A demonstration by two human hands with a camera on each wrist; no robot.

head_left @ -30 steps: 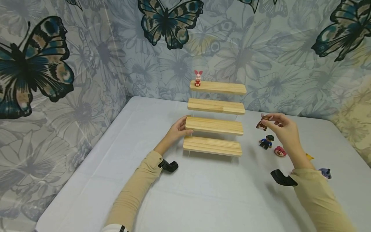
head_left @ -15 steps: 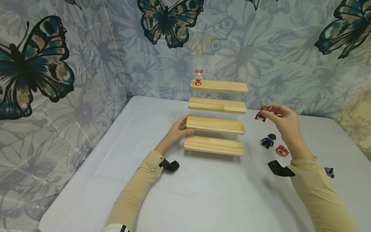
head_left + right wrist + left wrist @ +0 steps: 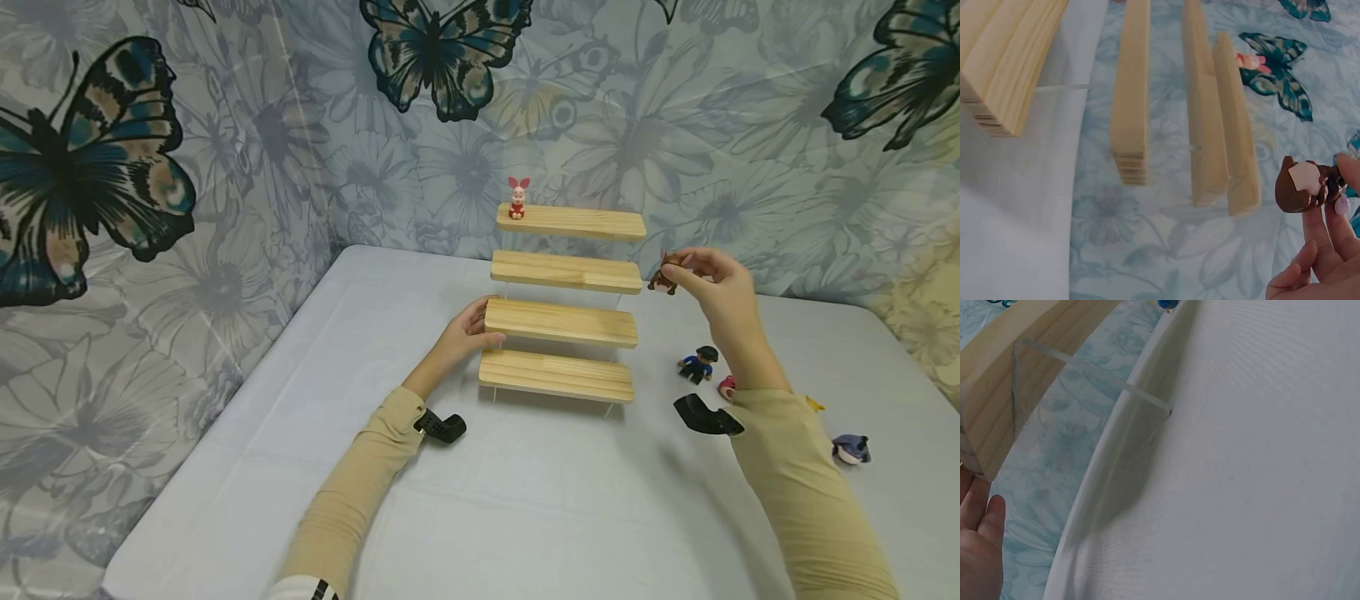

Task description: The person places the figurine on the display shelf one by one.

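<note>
My right hand [image 3: 716,287] pinches a small brown toy animal figurine [image 3: 1294,185] with a pale pink patch. It holds the figurine in the air just right of a four-tier wooden display shelf [image 3: 562,322], near the second board from the top. At the shelf's left side, my left hand [image 3: 467,333] grips the end of the second board from the bottom, thumb in front and fingers partly hidden behind it. In the left wrist view, fingertips [image 3: 996,509] meet the board's end. A pink-eared piglet figurine [image 3: 517,200] sits on the top board's left end.
Right of the shelf, on the white-covered table [image 3: 570,500], are a dark-capped toy figure [image 3: 698,365], a partly hidden pink toy [image 3: 727,387], a yellow toy [image 3: 814,403] and a blue-grey toy [image 3: 851,449]. A butterfly-print backdrop [image 3: 420,183] stands behind.
My right hand has raised the brown figurine and carried it left toward the shelf. The blue-grey toy shows more fully now. My left hand keeps its place on the shelf.
</note>
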